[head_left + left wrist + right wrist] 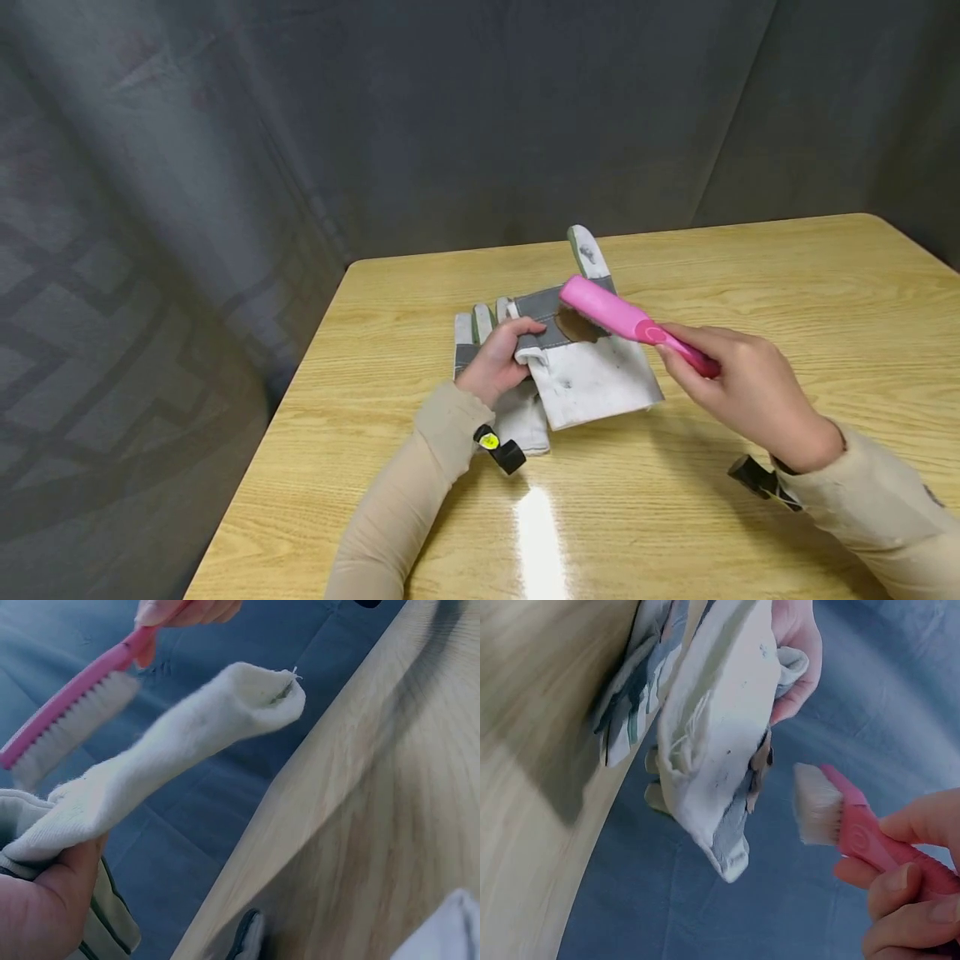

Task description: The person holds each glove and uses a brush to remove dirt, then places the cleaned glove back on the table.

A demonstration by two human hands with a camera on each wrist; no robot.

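Observation:
My left hand (501,358) grips a white and grey work glove (600,379) by its side, thumb on top, and holds it tilted above the table. A brown patch (576,327) marks the grey band of this glove. In my right hand (757,392) is a pink brush (609,310) with white bristles, held by its handle. The right wrist view shows the bristles (817,804) facing the glove with a gap between them. Beneath the held glove, a second work glove (525,423) lies on the table, partly hidden by it and my left hand.
The wooden table (360,400) has its far edge and left edge in view. Behind and to the left hangs a dark grey curtain (480,125). A small black camera (501,450) sits on the left wrist, another (761,482) on the right.

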